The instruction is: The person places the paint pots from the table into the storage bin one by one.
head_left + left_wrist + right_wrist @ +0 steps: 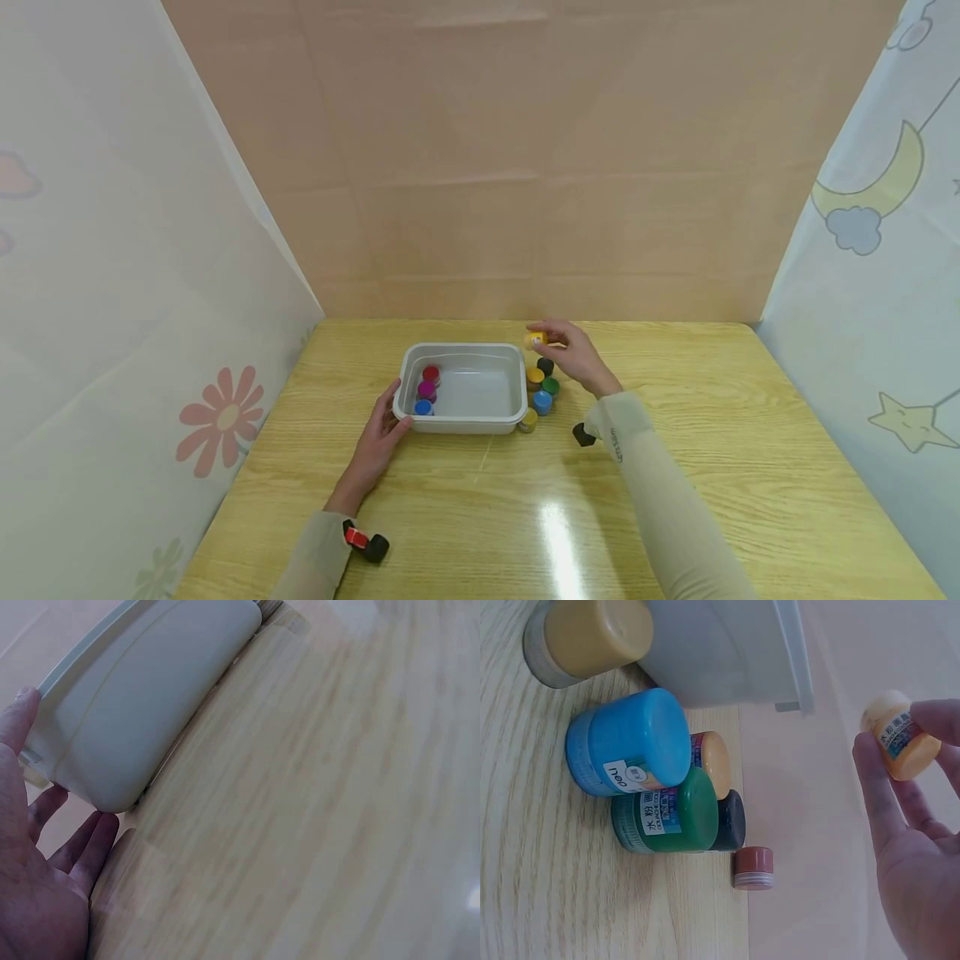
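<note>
My left hand (pixel 377 442) holds the near left corner of a white plastic tray (pixel 465 425), thumb at the front rim and fingers along the left side; the left wrist view shows the fingertips against the tray's wall (pixel 142 697). My right hand (pixel 573 354) pinches a yellow-orange gouache paint jar (pixel 901 739) between thumb and fingers. That jar (pixel 536 339) is tilted, raised off the table beyond the tray's right end. Inside the tray, along its left side, stand a red paint jar (pixel 431 375), a magenta paint jar (pixel 427 391) and a blue paint jar (pixel 423 407).
Close to the tray's right wall stand several more jars: ochre (pixel 528 421), light blue (pixel 542 403), green (pixel 551 387), orange (pixel 535 377) and black (pixel 546 365). A reddish-brown jar (pixel 754 866) shows beyond them in the right wrist view. A papered wall (pixel 525 208) rises behind the wooden table (pixel 465 517).
</note>
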Motion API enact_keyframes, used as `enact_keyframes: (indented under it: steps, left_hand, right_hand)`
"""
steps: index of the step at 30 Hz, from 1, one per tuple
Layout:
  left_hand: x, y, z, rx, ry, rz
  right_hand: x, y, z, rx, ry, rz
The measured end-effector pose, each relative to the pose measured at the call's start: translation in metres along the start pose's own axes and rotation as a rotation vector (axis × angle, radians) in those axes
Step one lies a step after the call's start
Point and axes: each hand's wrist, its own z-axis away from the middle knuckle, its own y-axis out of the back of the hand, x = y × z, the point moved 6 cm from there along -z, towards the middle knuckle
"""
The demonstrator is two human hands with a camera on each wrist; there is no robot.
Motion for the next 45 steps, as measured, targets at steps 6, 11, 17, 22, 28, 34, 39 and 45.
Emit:
enact_keyframes:
  steps: [6, 11, 17, 22, 28, 34, 39, 45]
  left_hand:
    - [-0.004, 0.0, 0.001, -0.002, 0.001, 0.004]
    - [-0.004, 0.0, 0.001, 0.009, 0.005, -0.007]
    - [-0.004, -0.001, 0.002, 0.003, 0.022, -0.014]
    - [-0.003, -0.002, 0.004, 0.004, 0.027, -0.012]
    - [-0.002, 0.0, 0.004, 0.003, 0.008, -0.019]
    - [-0.002, 0.001, 0.002, 0.002, 0.006, -0.023]
    - [-0.002, 0.001, 0.0, 0.004, 0.001, -0.023]
    - [0.0, 0.001, -0.002, 0.001, 0.0, -0.024]
  right_hand:
    - [0.003, -0.003, 0.0, -0.005, -0.011, -0.02]
    - [0.003, -0.003, -0.001, 0.019, -0.019, -0.016]
    - [0.001, -0.004, 0.001, 0.034, -0.038, -0.038]
    - [-0.004, -0.01, 0.0, 0.03, 0.006, -0.017]
    - [-0.007, -0.014, -0.002, 0.033, 0.017, -0.01]
    - [-0.013, -0.019, -0.004, 0.034, 0.004, -0.011]
    - [-0.02, -0.025, -0.006, 0.031, 0.005, -0.018]
    - [-0.028, -0.033, -0.007, 0.023, 0.01, -0.013]
